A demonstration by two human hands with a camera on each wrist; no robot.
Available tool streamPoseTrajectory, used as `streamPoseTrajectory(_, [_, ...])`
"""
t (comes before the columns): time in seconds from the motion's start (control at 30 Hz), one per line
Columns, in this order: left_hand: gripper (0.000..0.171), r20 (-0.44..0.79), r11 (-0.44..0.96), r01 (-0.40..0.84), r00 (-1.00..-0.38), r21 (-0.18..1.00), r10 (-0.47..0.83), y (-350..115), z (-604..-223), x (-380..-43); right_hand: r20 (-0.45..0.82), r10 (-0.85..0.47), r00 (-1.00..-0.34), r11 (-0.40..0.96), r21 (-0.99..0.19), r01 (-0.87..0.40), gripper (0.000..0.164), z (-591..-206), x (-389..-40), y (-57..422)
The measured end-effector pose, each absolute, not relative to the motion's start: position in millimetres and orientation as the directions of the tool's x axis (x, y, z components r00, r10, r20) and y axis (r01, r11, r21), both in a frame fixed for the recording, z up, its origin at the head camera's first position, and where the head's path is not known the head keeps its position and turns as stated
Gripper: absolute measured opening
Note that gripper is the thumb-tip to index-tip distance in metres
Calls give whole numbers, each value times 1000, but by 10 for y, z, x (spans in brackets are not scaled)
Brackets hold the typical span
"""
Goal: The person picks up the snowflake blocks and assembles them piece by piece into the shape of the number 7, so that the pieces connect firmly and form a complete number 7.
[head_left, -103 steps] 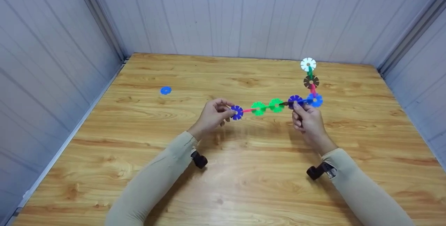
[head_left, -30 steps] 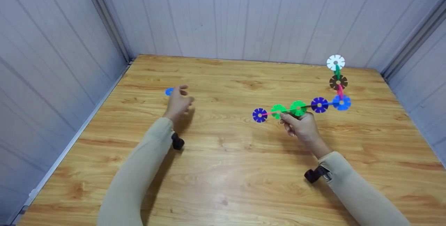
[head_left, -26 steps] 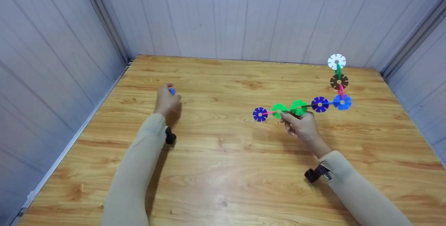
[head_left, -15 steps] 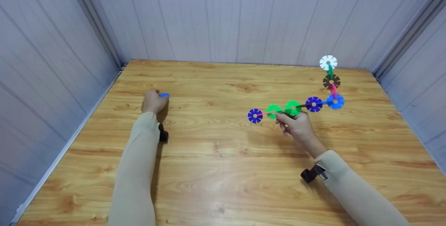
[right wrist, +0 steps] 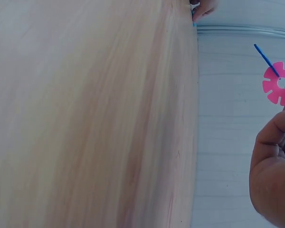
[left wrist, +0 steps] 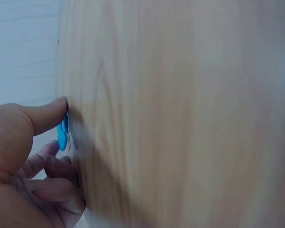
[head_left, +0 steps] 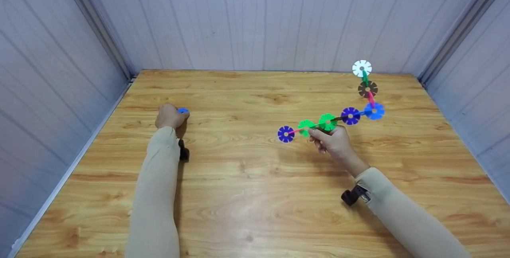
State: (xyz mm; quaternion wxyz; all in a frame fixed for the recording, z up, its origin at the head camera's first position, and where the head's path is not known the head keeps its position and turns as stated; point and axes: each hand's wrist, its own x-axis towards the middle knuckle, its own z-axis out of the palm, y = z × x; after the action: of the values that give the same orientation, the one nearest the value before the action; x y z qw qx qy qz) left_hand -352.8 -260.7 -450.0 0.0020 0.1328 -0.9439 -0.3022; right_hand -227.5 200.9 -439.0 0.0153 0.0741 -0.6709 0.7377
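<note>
My left hand point(head_left: 169, 116) is at the left of the table, thumb and curled fingers around the edge of a blue slotted disc point(head_left: 182, 110). In the left wrist view the disc point(left wrist: 62, 135) shows nearly edge-on between thumb and fingers, close to the tabletop. My right hand point(head_left: 336, 142) pinches a chain of interlocked slotted discs by a green disc point(head_left: 306, 128), above the table. The chain runs from a dark blue disc point(head_left: 285, 134) at its left end to a light blue disc point(head_left: 374, 111), then bends up to a white disc point(head_left: 361, 68).
The wooden table point(head_left: 239, 194) has pale panel walls point(head_left: 247, 19) behind and at both sides. A small black camera point(head_left: 350, 196) is strapped at the right wrist, another point(head_left: 184, 150) at the left.
My left hand has let go of the chain's dark blue end, reached left and closed around the loose blue disc. My right hand's grip has shifted from a dark blue disc to a green one.
</note>
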Motion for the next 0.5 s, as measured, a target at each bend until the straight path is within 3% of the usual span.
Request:
streamPoseTrajectory(0.07, [28,-70,762,-233,-968,605,-240,-2622,-4502,-3504,132,-67,-989,-107,-987,-124,14,-4396,-2273,2005])
streamPoseTrajectory(0.2, [48,-70,728,-187,-979,660,-189,-2629,-4480,-3438,133,-64,-989,-97,-987,-126,14,-4407,-2268,1999])
streamPoseTrajectory(0.5, [46,-103,552,-109,-994,826,-42,-2330,-4439,-3313,131,-73,-989,-42,-991,-128,17,-4384,-2296,2016])
